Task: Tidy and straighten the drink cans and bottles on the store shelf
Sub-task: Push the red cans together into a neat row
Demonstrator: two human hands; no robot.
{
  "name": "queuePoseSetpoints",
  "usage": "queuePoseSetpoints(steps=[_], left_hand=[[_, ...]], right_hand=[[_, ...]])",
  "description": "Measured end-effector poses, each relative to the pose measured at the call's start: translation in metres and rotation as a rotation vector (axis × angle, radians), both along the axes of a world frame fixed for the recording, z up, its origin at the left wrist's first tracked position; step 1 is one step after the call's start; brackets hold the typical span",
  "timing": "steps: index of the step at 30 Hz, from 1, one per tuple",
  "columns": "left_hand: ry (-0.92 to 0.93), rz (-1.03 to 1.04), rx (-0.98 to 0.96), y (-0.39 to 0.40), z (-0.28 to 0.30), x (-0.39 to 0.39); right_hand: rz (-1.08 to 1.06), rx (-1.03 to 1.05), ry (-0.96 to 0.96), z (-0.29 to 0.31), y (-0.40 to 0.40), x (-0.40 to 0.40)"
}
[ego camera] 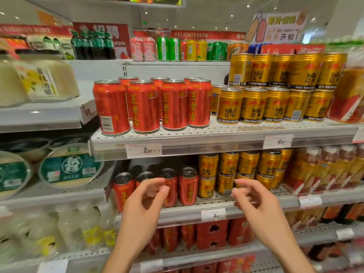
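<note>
Shop: price-tagged shelves [216, 142] of cans [143, 105]

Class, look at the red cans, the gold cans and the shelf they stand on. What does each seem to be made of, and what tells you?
Red cans: likely thin metal, glossy printed sides, bare silvery rims and tops.
Gold cans: likely metal too, shiny, with ribbed walls and silvery rims.
Shelf: probably painted sheet metal, matt pale grey, punched with rows of small holes; its front strip looks like clear plastic.

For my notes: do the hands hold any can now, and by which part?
Nothing is held. The left hand and right hand hover, fingers loosely curled, before the red drink cans.
</note>
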State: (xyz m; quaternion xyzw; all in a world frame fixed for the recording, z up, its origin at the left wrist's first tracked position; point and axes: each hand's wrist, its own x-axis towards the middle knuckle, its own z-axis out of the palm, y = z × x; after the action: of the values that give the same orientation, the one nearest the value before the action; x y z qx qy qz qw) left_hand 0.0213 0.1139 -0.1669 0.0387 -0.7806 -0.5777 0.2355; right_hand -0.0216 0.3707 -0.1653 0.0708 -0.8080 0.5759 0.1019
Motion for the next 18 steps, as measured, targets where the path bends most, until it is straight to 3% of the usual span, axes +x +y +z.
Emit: queuePoseSetpoints(steps=[9,18], left_hand=[[0.077,0.069,-0.118,-0.010,0.043,-0.010],[0.272,0.134,-0.604,-0.045,0.098,-0.026]], right_hand=[[0.081,0.050,0.167,0.046,-0.031,-0.028],[0.167,0.235,0.438,0.115,-0.087,-0.043]])
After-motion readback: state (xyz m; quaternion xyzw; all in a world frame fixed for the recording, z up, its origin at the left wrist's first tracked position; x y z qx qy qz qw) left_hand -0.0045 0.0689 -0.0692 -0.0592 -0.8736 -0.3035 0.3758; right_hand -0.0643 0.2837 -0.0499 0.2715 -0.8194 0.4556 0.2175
